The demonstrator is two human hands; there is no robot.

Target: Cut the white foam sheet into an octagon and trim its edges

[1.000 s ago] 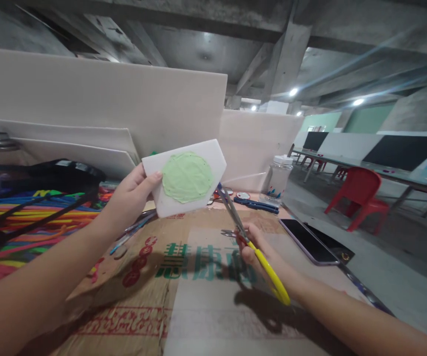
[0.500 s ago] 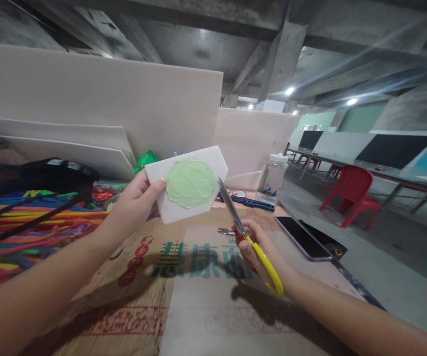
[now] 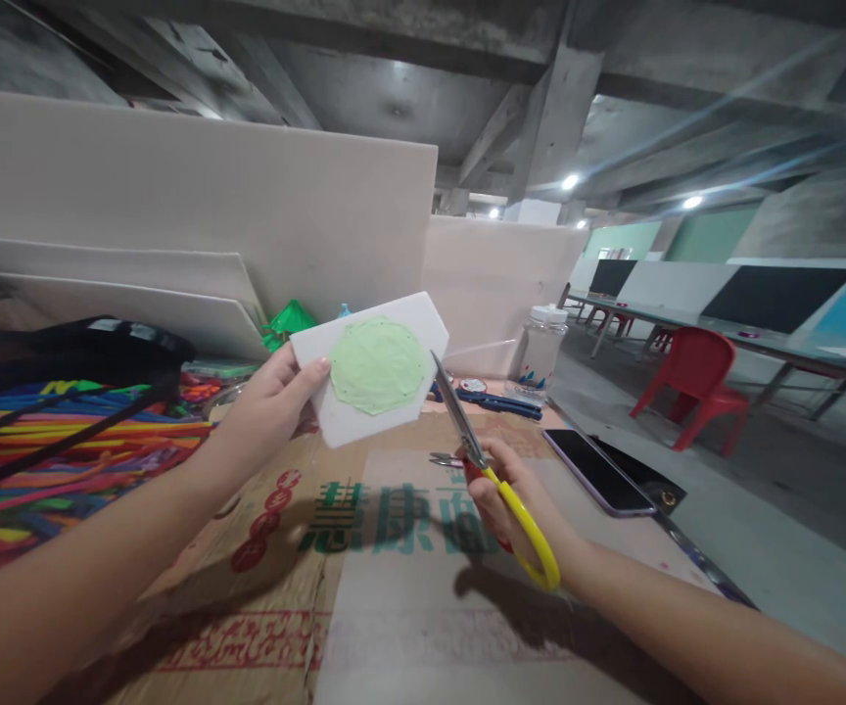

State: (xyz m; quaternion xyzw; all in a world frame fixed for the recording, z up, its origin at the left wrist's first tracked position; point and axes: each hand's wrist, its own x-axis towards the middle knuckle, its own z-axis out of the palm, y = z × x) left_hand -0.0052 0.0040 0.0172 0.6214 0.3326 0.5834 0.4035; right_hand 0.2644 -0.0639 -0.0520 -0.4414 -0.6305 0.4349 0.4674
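Note:
My left hand (image 3: 280, 392) pinches the left edge of a white foam board piece (image 3: 346, 428) with cut corners, thumb on its front face. A pale green, roughly round sheet (image 3: 379, 365) lies flat on that board, with small dark dots along its border. In my right hand (image 3: 507, 490) is a pair of scissors (image 3: 459, 416) with yellow and red handles. One blade points up towards the board's right edge, while the other blade's tip shows lower left, so the blades stand apart. Whether the upper tip touches the board I cannot tell.
Colourful strips (image 3: 77, 441) and a black strap (image 3: 121, 343) lie at the left. White panels (image 3: 247, 186) stand behind. A clear bottle (image 3: 540, 348), a dark blue utility knife (image 3: 503, 402) and a phone (image 3: 599, 472) are at the right. Printed cardboard (image 3: 261, 607) covers the table.
The foam board has tilted very slightly and shifted a little in my left hand's hold. The scissors keep nearly the same place, blades apart. The whole view has shifted slightly.

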